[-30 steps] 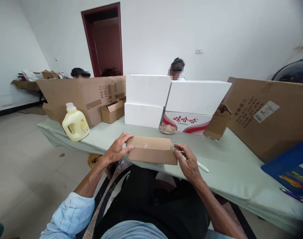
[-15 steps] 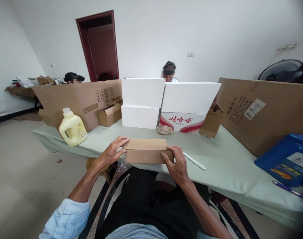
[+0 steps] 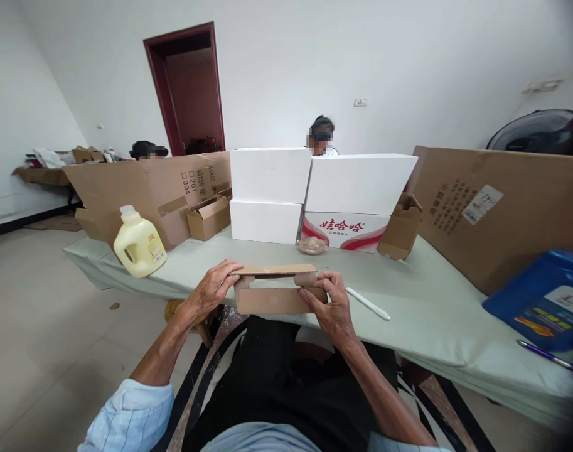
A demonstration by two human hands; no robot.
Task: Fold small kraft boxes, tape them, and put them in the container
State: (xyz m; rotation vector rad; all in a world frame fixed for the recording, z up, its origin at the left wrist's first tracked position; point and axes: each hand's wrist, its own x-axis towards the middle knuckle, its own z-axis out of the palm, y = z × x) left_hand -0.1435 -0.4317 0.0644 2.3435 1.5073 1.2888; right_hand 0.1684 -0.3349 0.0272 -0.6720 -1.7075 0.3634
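Observation:
A small brown cardboard box [image 3: 272, 301] is at the table's front edge, its lid partly raised with a gap showing beneath it. My left hand [image 3: 215, 287] grips the lid's left end, thumb below and fingers on top. At the right end, my right hand [image 3: 332, 309] holds the box, with the thumb on its front panel. A white pen-like tool [image 3: 368, 304] lies on the table just right of my right hand. Behind the box sits a small clear plastic bag [image 3: 312, 245].
Pale green table [image 3: 437, 314]. Yellow jug [image 3: 139, 243] at left, blue jug [image 3: 540, 304] and purple pen [image 3: 547, 356] at right. White boxes [image 3: 270, 176] stand at the back between large cartons [image 3: 507, 213]. Two people are beyond.
The box lid has lifted away from the front panel, opening a gap. My left hand still holds the left end; my right hand has shifted slightly left.

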